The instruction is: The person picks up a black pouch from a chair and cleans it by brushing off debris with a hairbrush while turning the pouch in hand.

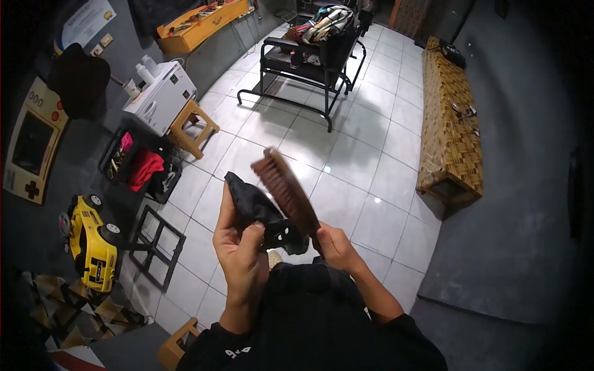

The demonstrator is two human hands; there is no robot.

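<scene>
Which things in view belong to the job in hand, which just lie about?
Likely in the job:
- brush, in right hand
- black item, in left hand

Apparently just lying about:
- yellow toy car
- red cloth

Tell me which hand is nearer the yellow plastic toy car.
Left. The toy car is off to the left of the left hand; the right hand is farther right.

Honestly can't make out any words or numbers here. Poster (86, 25) at 10 o'clock has print, way too small. Little sticker (174, 80) on the white cabinet (151, 111), also 10: nope. Black shirt (315, 321) has a white mark (238, 352) around 7, unreadable.
</scene>
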